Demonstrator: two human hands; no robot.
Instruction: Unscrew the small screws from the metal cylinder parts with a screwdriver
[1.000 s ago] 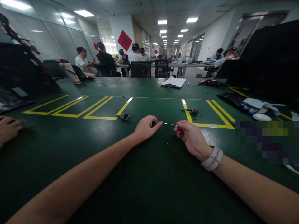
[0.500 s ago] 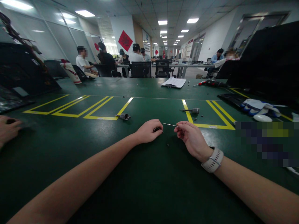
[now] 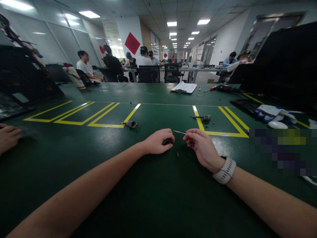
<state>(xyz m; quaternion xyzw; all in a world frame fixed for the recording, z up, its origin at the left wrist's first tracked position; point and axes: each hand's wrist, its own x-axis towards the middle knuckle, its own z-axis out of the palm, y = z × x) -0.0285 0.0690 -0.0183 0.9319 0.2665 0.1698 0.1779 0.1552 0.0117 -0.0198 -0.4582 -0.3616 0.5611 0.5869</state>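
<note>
My left hand [image 3: 158, 141] rests on the green table [image 3: 148, 198] with its fingers closed on a small dark round part [image 3: 167, 142] that touches the tabletop. My right hand [image 3: 201, 147] is a little to the right, fingers pinched on a thin metal rod [image 3: 180, 132] whose tip points left above the round part. A tiny screw [image 3: 177, 153] lies on the table between the two hands. A white watch sits on my right wrist.
A small metal cylinder [image 3: 131, 124] lies by the yellow floor-style markings, and another tool bit [image 3: 204, 117] lies to the right. A clipboard with paper [image 3: 184, 87], a red screwdriver [image 3: 211, 88] and gloves [image 3: 273, 111] lie farther off. Another person's hand [image 3: 8, 137] is at the left edge.
My left hand has lowered the round part from the rod's tip down onto the table. The right hand has kept the rod nearly still.
</note>
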